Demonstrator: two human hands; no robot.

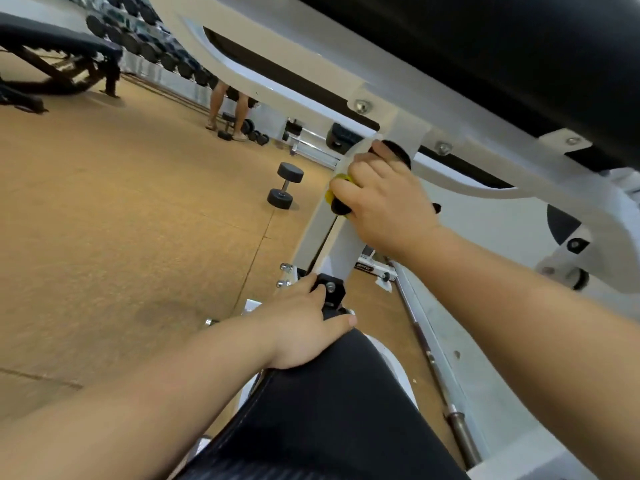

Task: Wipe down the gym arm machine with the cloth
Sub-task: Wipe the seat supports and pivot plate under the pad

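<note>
On the left we see one black bench, a row of weights, two legs of a person and one dumbbell on the brown floor. Our left hand rests with loose fingers on the front of the black seat, and higher up, well apart, our right hand is curled tight round a yellow and black thing on the white machine; we cannot tell if that is the cloth. One metal bar lies on the right, and a small label near it is too blurry to read.
</note>
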